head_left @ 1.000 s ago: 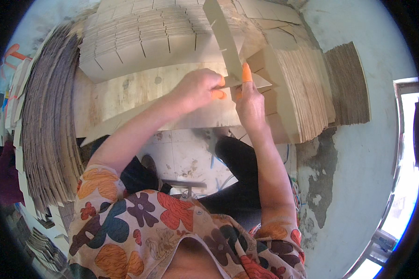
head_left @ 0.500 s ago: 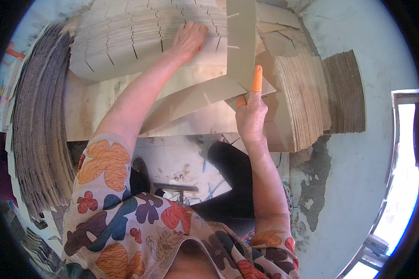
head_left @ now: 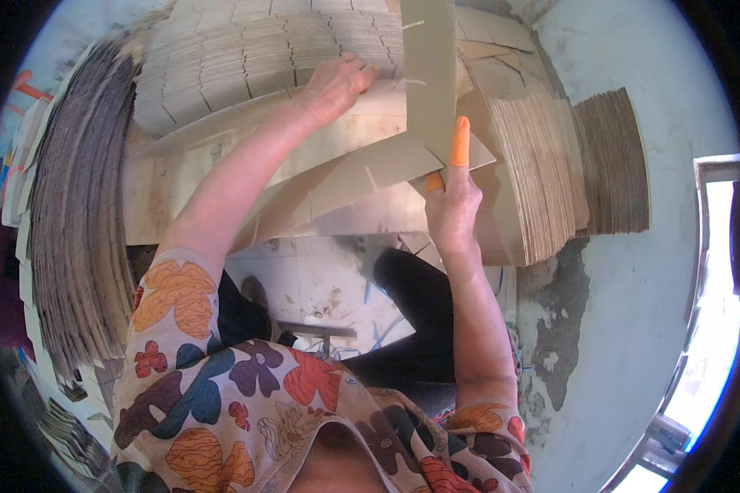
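My left hand (head_left: 337, 86) is at the front of a long stack of slotted cardboard strips (head_left: 247, 62). Its fingers are closed on one cardboard strip (head_left: 386, 99), which leans away from the stack toward me; the fingertips are partly hidden. Orange finger covers sit on the thumb and index finger of my right hand (head_left: 454, 197). That hand pinches slotted cardboard strips where they cross: one strip (head_left: 430, 74) points away from me, another (head_left: 337, 182) slants down to the left under my left forearm. A corner of further cardboard shows beside the index finger.
Wooden boards (head_left: 156, 193) form the work surface. Tall piles of cardboard stand on the left (head_left: 78, 205) and right (head_left: 530, 177), with a darker pile (head_left: 612, 160) beyond the right one. A pale wall (head_left: 617, 312) with peeling patches is at the right. My legs are below the table edge.
My left hand has come slightly toward me and right, drawing a strip off the stack's front face. My right hand, still pinching the crossed strips, has shifted slightly right.
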The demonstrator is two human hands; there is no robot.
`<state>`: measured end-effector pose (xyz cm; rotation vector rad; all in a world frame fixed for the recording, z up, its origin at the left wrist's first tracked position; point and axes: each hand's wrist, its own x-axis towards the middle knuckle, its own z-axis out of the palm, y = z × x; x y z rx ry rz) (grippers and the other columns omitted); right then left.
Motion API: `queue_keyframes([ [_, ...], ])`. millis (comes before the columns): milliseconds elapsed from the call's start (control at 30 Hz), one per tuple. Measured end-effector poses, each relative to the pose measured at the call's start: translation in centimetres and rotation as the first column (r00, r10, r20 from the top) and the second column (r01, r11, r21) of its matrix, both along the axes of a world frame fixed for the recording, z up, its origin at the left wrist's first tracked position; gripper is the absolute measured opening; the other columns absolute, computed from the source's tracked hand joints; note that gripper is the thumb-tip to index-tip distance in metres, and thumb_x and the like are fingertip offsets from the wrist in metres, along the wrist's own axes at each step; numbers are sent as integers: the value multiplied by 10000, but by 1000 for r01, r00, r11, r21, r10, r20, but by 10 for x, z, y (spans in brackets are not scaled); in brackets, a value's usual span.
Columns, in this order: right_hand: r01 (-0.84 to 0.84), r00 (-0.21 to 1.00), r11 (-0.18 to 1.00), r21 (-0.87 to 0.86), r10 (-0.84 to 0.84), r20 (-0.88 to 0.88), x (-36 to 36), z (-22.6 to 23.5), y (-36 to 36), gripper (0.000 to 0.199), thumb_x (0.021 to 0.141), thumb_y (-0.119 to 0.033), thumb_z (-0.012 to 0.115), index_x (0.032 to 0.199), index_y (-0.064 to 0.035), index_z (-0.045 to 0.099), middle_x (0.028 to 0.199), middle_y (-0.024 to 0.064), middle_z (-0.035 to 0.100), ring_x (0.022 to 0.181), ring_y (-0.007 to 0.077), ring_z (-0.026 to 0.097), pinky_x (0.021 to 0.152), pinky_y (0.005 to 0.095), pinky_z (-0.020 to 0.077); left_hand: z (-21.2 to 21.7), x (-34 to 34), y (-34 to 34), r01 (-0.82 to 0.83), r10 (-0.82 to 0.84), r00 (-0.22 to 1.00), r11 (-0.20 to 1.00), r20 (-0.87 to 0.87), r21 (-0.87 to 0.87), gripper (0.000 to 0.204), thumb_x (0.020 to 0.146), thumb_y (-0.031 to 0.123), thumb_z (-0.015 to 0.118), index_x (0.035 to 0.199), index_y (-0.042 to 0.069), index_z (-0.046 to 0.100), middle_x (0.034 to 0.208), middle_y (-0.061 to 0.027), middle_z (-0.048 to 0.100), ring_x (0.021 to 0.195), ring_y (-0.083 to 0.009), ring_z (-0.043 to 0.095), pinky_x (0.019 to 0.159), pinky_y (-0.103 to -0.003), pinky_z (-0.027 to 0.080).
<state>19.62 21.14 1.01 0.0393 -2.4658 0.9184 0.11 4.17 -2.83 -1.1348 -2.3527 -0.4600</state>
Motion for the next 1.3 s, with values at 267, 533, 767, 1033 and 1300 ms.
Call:
queue_keyframes([
  [267,17,989,994,111,-33,146,5,-10,5,888,759,135,577,1494,-183,196,885,219,641,720,310,633,689,352,515,9,10,1,116,-116,993,992,7,44,116,710,53,664,784,42,577,760,-77,616,786,-255,597,653,-379,510],
  [533,-22,963,985,172,-25,267,2,-31,11,732,816,26,504,1470,-128,213,886,242,586,743,406,609,608,470,502,37,52,2,215,-252,954,952,162,216,169,743,122,705,768,28,567,715,-79,583,722,-246,569,615,-346,464],
  [767,10,960,992,127,-44,275,20,-20,4,774,840,6,509,1492,-156,124,936,246,585,739,415,616,600,470,509,71,7,-15,-85,-51,782,979,621,187,406,715,327,793,832,4,578,755,-109,598,740,-246,572,660,-348,463],
  [1033,59,948,994,95,-86,307,19,-19,2,831,834,45,526,1498,-248,122,996,250,634,849,391,641,732,398,521,-1,-34,5,-168,192,975,967,115,-193,345,718,168,738,957,-9,562,1038,-174,593,1081,-306,526,865,-434,457],
  [1300,-12,974,994,112,-14,227,21,-20,4,814,815,25,546,1492,-153,131,994,236,610,787,391,633,643,441,529,4,-39,-3,-102,126,983,980,134,-174,277,715,53,666,984,36,604,939,-130,625,968,-312,577,818,-402,494],
])
